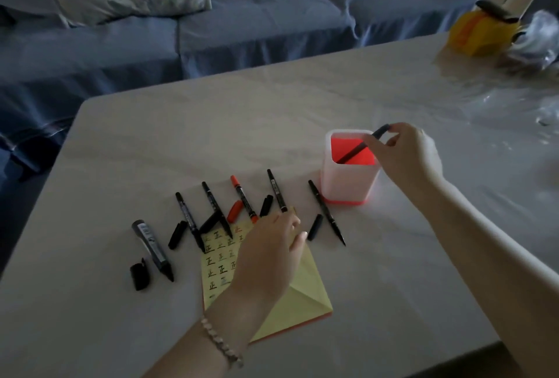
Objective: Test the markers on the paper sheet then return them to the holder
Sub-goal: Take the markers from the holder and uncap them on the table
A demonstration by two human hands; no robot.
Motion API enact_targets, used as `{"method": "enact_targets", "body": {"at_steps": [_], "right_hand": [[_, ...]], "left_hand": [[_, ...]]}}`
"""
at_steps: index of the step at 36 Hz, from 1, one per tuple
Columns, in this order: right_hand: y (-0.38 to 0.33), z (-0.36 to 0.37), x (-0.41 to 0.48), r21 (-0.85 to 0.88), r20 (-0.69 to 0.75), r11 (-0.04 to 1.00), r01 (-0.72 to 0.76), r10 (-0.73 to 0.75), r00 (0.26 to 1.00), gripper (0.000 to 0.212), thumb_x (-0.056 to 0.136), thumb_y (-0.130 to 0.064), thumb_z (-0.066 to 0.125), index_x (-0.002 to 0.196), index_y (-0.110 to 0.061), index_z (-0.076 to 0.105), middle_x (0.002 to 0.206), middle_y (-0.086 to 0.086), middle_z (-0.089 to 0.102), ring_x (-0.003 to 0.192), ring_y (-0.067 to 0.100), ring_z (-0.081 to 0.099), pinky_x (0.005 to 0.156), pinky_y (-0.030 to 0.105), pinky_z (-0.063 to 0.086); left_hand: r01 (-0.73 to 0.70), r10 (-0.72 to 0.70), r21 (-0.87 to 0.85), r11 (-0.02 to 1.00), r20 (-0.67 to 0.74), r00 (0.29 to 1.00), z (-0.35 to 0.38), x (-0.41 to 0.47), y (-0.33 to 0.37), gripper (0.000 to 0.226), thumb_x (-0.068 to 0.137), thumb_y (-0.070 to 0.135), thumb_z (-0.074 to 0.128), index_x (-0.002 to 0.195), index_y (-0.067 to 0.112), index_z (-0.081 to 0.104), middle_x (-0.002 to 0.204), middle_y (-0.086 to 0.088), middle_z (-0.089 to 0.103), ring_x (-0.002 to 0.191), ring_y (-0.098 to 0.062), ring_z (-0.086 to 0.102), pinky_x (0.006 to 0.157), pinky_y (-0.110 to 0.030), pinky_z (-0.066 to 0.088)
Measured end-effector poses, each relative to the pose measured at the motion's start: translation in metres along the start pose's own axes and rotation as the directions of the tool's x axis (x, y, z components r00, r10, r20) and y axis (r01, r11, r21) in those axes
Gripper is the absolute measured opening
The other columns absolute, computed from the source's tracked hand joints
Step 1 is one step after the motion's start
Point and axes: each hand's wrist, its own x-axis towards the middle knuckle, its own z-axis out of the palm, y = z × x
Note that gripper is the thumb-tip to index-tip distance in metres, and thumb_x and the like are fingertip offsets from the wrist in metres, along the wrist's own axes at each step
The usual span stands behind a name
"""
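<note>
A: On the pale table (272,111), what do you see?

B: I see my right hand (405,153) pinching a thin black marker (360,147) in the translucent square holder with red base (348,178), centre right; my left hand (272,253), fingers loosely spread, rests on the yellow paper sheet (305,296).

- Right hand (402,153) is stretched far forward over the right half of the tabletop, forearm bare, thumb and fingertips pinched together on the upper end of a thin black marker (361,145).
- Left hand (269,253) lies palm down nearer the front edge, fingers loosely spread, a beaded bracelet (222,341) at the wrist.
</note>
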Motion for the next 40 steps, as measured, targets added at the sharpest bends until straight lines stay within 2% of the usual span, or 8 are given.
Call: {"method": "enact_targets", "body": {"at_steps": [8, 14, 18, 22, 25, 27, 30, 40], "right_hand": [[-0.002, 0.010, -0.001, 0.144, -0.046, 0.989, 0.020, -0.013, 0.999, 0.012, 0.081, -0.030, 0.060, 0.084, -0.019, 0.063, 0.079, 0.000, 0.061, 0.081, 0.024, 0.059, 0.066, 0.028, 0.041], [-0.019, -0.012, -0.047, 0.175, -0.269, 0.863, 0.474, -0.421, 0.866, 0.008, 0.084, -0.014, 0.057, 0.084, -0.006, 0.062, 0.077, 0.001, 0.057, 0.066, 0.010, 0.048, 0.062, 0.010, 0.036], [-0.030, -0.013, -0.100, 0.273, -0.283, 0.733, 0.623, -0.558, 0.780, 0.019, 0.089, -0.027, 0.050, 0.087, -0.009, 0.057, 0.076, -0.011, 0.052, 0.064, 0.006, 0.047, 0.062, 0.010, 0.038], [-0.041, 0.009, -0.148, 0.656, -0.019, 0.683, 0.319, -0.408, 0.913, 0.008, 0.081, -0.030, 0.052, 0.080, -0.036, 0.057, 0.069, -0.023, 0.061, 0.058, 0.000, 0.056, 0.056, 0.008, 0.042], [-0.047, 0.024, -0.172, 0.813, 0.213, 0.582, -0.032, -0.246, 0.945, 0.013, 0.084, -0.031, 0.061, 0.076, -0.020, 0.061, 0.055, -0.005, 0.057, 0.049, 0.009, 0.051, 0.049, 0.017, 0.041], [-0.049, 0.031, -0.179, 0.806, 0.380, 0.540, -0.245, -0.153, 0.912, 0.023, 0.081, -0.029, 0.058, 0.074, -0.007, 0.057, 0.047, -0.001, 0.050, 0.044, 0.011, 0.044, 0.044, 0.018, 0.037], [-0.050, 0.046, -0.188, 0.653, 0.663, 0.589, -0.476, -0.140, 0.735, 0.021, 0.081, -0.020, 0.060, 0.070, -0.006, 0.051, 0.042, -0.003, 0.040, 0.038, 0.010, 0.034, 0.038, 0.018, 0.028], [-0.054, 0.056, -0.197, 0.547, 0.709, 0.665, -0.509, -0.046, 0.704, 0.030, 0.092, -0.019, 0.048, 0.066, -0.005, 0.041, 0.034, 0.002, 0.037, 0.031, 0.012, 0.030, 0.035, 0.018, 0.026]], "left_hand": [[0.050, -0.048, -0.097, 0.994, 0.014, 0.999, -0.019, -0.007, -0.011, 0.022, 0.092, 0.026, 0.050, 0.109, 0.017, 0.059, 0.097, 0.008, 0.056, 0.093, -0.007, 0.052, 0.078, -0.025, 0.047], [0.021, -0.030, -0.114, 0.993, -0.076, 0.997, -0.027, -0.015, -0.015, 0.027, 0.090, 0.030, 0.049, 0.116, 0.022, 0.053, 0.102, 0.017, 0.049, 0.097, 0.002, 0.047, 0.080, -0.008, 0.040], [-0.015, -0.006, -0.171, 0.985, -0.117, 0.993, -0.033, -0.026, -0.014, 0.044, 0.090, 0.040, 0.040, 0.128, 0.017, 0.043, 0.118, 0.019, 0.041, 0.111, 0.012, 0.035, 0.095, 0.003, 0.023], [-0.051, 0.037, -0.171, 0.984, -0.083, 0.996, -0.031, -0.043, -0.018, 0.044, 0.095, 0.045, 0.030, 0.133, 0.023, 0.032, 0.128, 0.020, 0.037, 0.123, 0.015, 0.025, 0.104, -0.005, 0.018], [-0.030, 0.030, -0.174, 0.984, -0.006, 1.000, -0.030, -0.060, -0.028, 0.031, 0.096, 0.043, 0.029, 0.118, 0.029, 0.045, 0.101, 0.017, 0.056, 0.095, 0.008, 0.048, 0.086, -0.011, 0.037], [-0.002, 0.010, -0.182, 0.983, 0.042, 0.999, -0.031, -0.071, -0.032, 0.029, 0.096, 0.045, 0.029, 0.113, 0.031, 0.048, 0.088, 0.025, 0.049, 0.086, 0.010, 0.046, 0.077, -0.006, 0.036], [0.040, -0.009, -0.262, 0.964, 0.120, 0.993, -0.029, -0.085, -0.033, 0.036, 0.097, 0.038, 0.029, 0.124, 0.026, 0.048, 0.103, 0.019, 0.054, 0.097, 0.006, 0.048, 0.084, -0.010, 0.038], [0.070, -0.034, -0.289, 0.955, 0.130, 0.991, -0.033, -0.100, -0.036, 0.024, 0.094, 0.036, 0.032, 0.095, 0.021, 0.051, 0.078, 0.017, 0.046, 0.069, -0.001, 0.043, 0.060, -0.009, 0.033]]}}
